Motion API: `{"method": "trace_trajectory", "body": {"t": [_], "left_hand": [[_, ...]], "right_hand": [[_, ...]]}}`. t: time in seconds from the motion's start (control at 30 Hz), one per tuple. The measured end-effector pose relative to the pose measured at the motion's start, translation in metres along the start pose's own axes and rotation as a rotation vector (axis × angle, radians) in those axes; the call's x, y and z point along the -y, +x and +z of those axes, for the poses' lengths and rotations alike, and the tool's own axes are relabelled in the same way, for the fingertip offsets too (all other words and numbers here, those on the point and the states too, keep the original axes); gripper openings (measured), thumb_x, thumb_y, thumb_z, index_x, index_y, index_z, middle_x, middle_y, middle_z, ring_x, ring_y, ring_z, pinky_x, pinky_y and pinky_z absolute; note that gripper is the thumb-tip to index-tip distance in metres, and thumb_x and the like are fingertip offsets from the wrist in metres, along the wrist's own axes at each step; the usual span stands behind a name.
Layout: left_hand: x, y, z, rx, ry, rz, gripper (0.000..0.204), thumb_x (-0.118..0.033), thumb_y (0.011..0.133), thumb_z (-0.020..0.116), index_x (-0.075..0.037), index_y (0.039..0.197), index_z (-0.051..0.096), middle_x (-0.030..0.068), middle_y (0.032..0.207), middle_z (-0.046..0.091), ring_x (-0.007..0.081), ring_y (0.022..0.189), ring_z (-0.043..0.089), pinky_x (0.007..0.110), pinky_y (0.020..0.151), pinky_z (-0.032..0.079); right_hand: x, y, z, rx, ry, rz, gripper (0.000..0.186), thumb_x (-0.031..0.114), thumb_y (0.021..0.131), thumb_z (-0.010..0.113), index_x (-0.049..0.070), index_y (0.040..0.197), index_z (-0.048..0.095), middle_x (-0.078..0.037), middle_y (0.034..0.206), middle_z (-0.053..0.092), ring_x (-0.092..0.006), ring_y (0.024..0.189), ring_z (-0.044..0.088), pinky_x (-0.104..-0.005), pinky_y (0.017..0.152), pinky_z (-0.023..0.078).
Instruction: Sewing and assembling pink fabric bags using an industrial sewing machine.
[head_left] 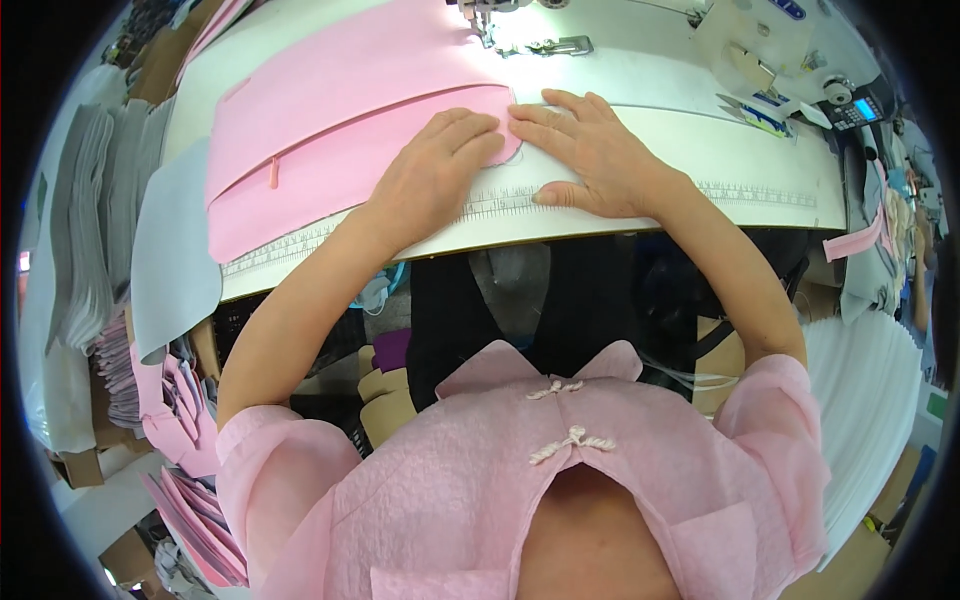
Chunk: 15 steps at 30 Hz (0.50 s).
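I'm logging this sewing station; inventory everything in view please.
Workpiece: one, pink, table's left half
Sewing machine: one, white and silver, top
Table: one, white, upper picture
Ruler strip: one, white, table's near edge
Small tools: several, mixed, table's right
Lit device: one, dark, upper right
Grey sheets: many, grey, left
White sheets: many, white, right
Pink pieces: several, pink, lower left
Clutter: uncountable, mixed, picture's rim
Shirt: one, pink, lower centre
Left hand: one, bare, on workpiece
Right hand: one, bare, workpiece's right edge
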<state>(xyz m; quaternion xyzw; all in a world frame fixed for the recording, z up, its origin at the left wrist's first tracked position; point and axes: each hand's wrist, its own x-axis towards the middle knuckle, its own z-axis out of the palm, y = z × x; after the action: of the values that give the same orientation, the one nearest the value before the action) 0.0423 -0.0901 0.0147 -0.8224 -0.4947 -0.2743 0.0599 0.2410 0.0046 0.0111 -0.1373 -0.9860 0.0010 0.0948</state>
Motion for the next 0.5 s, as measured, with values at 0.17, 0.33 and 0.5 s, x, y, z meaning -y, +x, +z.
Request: {"method": "trace_trajectory", "body": {"t": [0.17, 0.33, 0.5], "left_hand": [[0.022, 0.009, -0.003, 0.072, 0.059, 0.106, 0.027, 0.001, 0.064, 0.059, 0.0, 0.09, 0.058, 0.0095, 0.099, 0.058, 0.0268, 0.092, 0.051, 0.031, 0.08, 0.045], [0.052, 0.031, 0.006, 0.088, 0.108, 0.184, 0.019, -0.001, 0.063, 0.058, -0.002, 0.082, 0.059, 0.0073, 0.095, 0.058, 0.024, 0.087, 0.05, 0.03, 0.078, 0.043], [0.078, 0.044, 0.013, 0.048, 0.129, 0.194, 0.012, -0.006, 0.066, 0.055, -0.004, 0.077, 0.059, 0.0049, 0.089, 0.058, 0.023, 0.085, 0.05, 0.03, 0.077, 0.042]], "right_hand": [[-0.008, 0.017, 0.001, -0.033, -0.004, -0.047, 0.061, 0.053, 0.079, 0.046, 0.01, 0.122, 0.043, -0.006, 0.129, 0.04, -0.0311, 0.12, 0.031, -0.0449, 0.097, 0.025], [-0.023, 0.038, 0.012, -0.179, -0.007, -0.014, 0.053, 0.05, 0.078, 0.049, 0.007, 0.11, 0.05, -0.009, 0.118, 0.048, -0.0313, 0.109, 0.04, -0.0426, 0.09, 0.029], [-0.018, 0.058, 0.019, -0.244, -0.05, 0.06, 0.055, 0.052, 0.077, 0.047, 0.008, 0.109, 0.052, -0.007, 0.113, 0.052, -0.027, 0.105, 0.043, -0.0392, 0.089, 0.031]]}}
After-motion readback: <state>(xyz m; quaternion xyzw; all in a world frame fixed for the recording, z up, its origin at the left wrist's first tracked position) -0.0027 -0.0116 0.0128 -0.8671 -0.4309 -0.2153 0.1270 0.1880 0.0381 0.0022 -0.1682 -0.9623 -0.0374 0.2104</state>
